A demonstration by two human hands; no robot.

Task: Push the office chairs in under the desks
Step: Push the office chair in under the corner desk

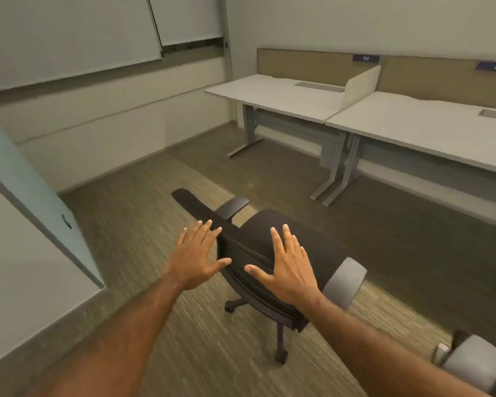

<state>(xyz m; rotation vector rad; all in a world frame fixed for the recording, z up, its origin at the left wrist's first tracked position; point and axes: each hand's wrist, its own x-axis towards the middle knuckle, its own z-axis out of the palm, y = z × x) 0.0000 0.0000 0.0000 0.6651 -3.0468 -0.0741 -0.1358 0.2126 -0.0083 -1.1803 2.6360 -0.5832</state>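
A black office chair point(258, 233) on castors stands on the carpet in the middle of the room, well short of the desks. My left hand point(196, 257) hovers with fingers spread over the top edge of its backrest. My right hand point(291, 272) is spread above the seat and backrest; whether either hand touches the chair is unclear. Two white desks stand along the far wall: the left desk point(272, 94) under sign 212 and the right desk point(418, 130) under sign 213. Part of a second chair point(470, 365) shows at the bottom right.
A low white divider point(361, 84) separates the two desks, and their grey metal legs point(338, 170) stand between the kneeholes. A white partition and glass panel point(26, 196) close off the left side. Carpeted floor point(269, 173) lies between chair and desks.
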